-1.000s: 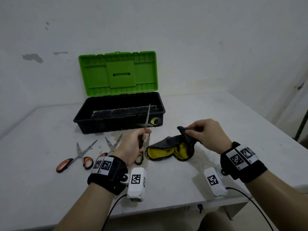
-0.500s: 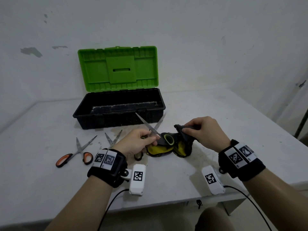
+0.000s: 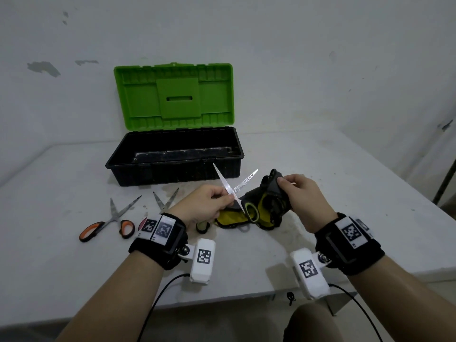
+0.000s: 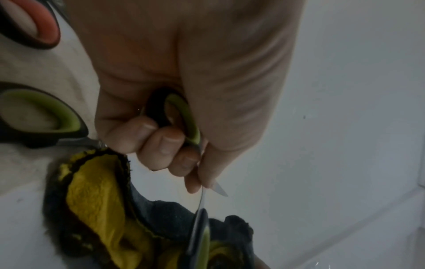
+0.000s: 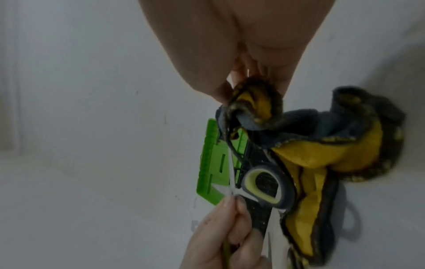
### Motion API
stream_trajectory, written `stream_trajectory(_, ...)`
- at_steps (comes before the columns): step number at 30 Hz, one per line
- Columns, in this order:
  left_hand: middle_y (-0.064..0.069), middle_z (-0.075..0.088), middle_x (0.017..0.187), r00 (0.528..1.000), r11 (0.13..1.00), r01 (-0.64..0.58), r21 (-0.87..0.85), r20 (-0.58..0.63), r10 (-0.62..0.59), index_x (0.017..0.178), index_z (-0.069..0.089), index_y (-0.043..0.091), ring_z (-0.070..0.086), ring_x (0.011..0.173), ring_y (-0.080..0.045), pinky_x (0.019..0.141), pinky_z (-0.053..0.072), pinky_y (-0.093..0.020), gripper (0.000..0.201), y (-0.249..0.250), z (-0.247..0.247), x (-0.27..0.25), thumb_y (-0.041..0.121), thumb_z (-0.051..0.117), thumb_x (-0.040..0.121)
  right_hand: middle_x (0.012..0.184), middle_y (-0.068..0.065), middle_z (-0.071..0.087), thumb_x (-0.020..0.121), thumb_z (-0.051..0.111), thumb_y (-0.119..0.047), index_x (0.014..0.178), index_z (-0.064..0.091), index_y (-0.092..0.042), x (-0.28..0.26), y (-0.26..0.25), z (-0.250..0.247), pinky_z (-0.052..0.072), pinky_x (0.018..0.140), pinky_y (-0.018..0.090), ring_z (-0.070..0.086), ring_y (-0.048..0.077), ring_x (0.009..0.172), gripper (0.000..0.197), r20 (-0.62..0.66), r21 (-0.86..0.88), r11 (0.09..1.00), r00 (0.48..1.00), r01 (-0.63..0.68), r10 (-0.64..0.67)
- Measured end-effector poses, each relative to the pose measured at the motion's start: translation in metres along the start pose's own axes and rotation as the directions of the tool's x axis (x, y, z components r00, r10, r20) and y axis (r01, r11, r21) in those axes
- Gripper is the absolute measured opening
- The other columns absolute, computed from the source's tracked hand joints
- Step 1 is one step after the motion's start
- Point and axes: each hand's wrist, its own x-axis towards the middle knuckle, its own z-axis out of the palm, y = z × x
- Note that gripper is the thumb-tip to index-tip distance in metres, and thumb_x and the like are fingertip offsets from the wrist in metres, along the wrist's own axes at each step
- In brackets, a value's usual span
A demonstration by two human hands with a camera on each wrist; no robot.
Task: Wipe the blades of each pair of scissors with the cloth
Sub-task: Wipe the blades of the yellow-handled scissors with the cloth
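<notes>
Left of the left hand (image 3: pixel 204 206), the orange scissors (image 3: pixel 108 222) lie flat on the table (image 3: pixel 49 255), blades spread and pointing away from the person; just beside the wrist a second pair (image 3: pixel 165 201) lies likewise, its handles hidden behind the wrist strap. Both are parked within reach, presumably awaiting or past their turn; which cannot be told.

The left hand is curled closed around one handle of the green scissors (image 3: pixel 234 191), fingers wrapped through the loop and the thumb pressing near the pivot. The blades are splayed wide, tips pointing up and away from the hand toward the toolbox (image 3: pixel 172 166). This grip likely serves to expose each blade face separately; one blade looks speckled, the other clean. The free handle loop hangs toward the right hand, over the cloth (image 3: pixel 266 206).

Another green handle (image 4: pixel 43 116) rests on the table under the left hand; whether it belongs to the second pair is unclear.

The right hand (image 3: pixel 303 193) pinches a bunched corner of the cloth between thumb and fingertips, lifted just right of the blades; the remainder trails on the table below both hands. The cloth does not yet touch a blade, so the wipe appears about to start.
</notes>
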Motion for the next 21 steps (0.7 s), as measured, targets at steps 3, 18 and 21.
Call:
stream_trajectory(3, 0.006, 0.046, 0.058, 0.999, 0.999, -0.03, -0.016, -0.017, 0.03, 0.09, 0.067, 0.008, 0.037, 0.043, -0.006, 0.042, 0.029, -0.018, 0.021, -0.002, 0.004, 0.0, 0.024, 0.059, 0.102, 0.077, 0.01, 0.07, 0.097, 0.057, -0.029, 0.088, 0.062, -0.01, -0.004, 0.005, 0.009, 0.052, 0.061, 0.03, 0.064, 0.02, 0.065, 0.022, 0.037, 0.015, 0.998, 0.998, -0.058, 0.058)
stream_trajectory(18, 0.006, 0.046, 0.055, 0.995, 0.994, -0.098, -0.041, -0.006, 0.098, 0.083, 0.058, 0.01, 0.035, 0.046, -0.009, 0.045, 0.027, -0.021, 0.02, 0.001, 0.027, 0.001, 0.013, 0.056, 0.102, 0.097, 0.02, 0.074, 0.087, 0.07, -0.016, 0.106, 0.071, 0.001, -0.013, 0.006, 0.034, 0.058, 0.08, 0.031, 0.07, 0.025, 0.086, 0.025, 0.265, 0.26, 0.955, 0.962, -0.143, 0.071)
stream_trajectory(21, 0.001, 0.045, 0.057, 0.997, 0.995, -0.08, -0.062, 0.011, 0.08, 0.092, 0.06, 0.005, 0.035, 0.042, -0.007, 0.041, 0.027, -0.018, 0.012, 0.005, 0.031, 0.001, 0.008, 0.055, 0.101, 0.087, 0.018, 0.073, 0.086, 0.072, -0.016, 0.097, 0.071, 0.001, -0.013, 0.003, 0.036, 0.057, 0.065, 0.027, 0.069, 0.022, 0.074, 0.02, 0.256, 0.243, 0.954, 0.96, -0.176, 0.112)
